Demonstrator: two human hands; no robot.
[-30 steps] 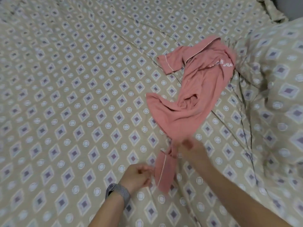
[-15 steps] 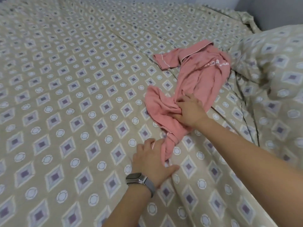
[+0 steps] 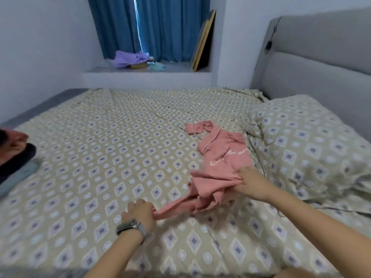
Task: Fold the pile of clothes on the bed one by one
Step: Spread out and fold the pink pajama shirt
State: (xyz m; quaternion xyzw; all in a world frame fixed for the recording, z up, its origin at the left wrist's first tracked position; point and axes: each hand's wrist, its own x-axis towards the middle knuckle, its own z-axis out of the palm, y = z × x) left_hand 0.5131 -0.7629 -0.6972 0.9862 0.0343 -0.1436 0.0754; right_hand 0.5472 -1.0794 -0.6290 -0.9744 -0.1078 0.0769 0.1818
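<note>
Both hands have shifted along the crumpled pink cotton pyjama top point(image 3: 220, 163): left hand point(image 3: 139, 212) pinches its near end, right hand point(image 3: 251, 182) grips bunched middle cloth on the patterned beige bedsheet point(image 3: 100, 157). No fold made yet; dark pile point(image 3: 14, 155) waits far left.

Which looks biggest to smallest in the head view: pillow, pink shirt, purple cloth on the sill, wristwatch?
1. pillow
2. pink shirt
3. purple cloth and wristwatch: alike in the frame; the watch is much nearer the camera, so unranked.
</note>
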